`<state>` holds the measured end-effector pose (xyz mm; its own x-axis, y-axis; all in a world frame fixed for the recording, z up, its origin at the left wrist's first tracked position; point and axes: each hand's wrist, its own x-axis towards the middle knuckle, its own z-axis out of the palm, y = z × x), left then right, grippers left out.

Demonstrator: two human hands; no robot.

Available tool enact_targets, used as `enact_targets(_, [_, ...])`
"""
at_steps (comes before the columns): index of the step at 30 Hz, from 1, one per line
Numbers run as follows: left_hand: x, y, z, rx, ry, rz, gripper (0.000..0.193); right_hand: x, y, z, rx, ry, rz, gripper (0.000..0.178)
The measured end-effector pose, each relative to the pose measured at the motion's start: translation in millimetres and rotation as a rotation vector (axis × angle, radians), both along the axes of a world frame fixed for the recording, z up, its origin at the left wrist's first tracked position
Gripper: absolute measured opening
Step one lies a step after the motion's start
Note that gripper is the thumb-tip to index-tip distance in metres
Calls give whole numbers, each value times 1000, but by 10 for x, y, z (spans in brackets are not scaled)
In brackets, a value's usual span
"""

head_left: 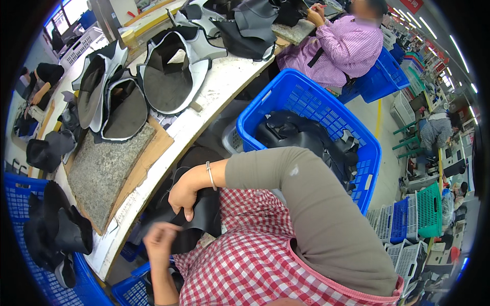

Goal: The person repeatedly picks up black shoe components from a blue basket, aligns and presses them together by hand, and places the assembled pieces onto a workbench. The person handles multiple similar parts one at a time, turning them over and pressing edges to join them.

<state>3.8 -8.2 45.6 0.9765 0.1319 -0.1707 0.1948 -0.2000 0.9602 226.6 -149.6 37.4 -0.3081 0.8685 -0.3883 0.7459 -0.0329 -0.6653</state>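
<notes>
On my lap, against a red-and-white checked apron (245, 229), lies a black leather-like shoe upper (206, 210). My right hand (188, 191), with a bangle at its wrist, is closed on the upper's edge, thumb on top. Beside it my left hand (161, 240) is slightly blurred, its fingers pinched together near the edge of the black material. Whatever sits between those left fingertips is too small to make out. Part of the upper is hidden under my right hand.
The worn white bench (224, 76) carries several white-edged shoe uppers (171, 76) and a grey stone slab (104, 168). Right of me stands a blue basket (301, 84) of black pieces; another blue basket (46, 275) is at left. A co-worker in pink (347, 46) sits beyond.
</notes>
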Motion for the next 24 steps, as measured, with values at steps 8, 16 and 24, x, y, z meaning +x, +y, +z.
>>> enact_targets(8, [257,25,-168,2,33,-44,20,-257,-118,269,237,-280,16,31])
enact_targets(16, [728,48,-363,265,2,-310,12,-741,-388,62,679,-536,-148,8])
enact_targets(24, [162,86,-282,-313,182,26,29,-528,-510,87,643,-391,-523,19])
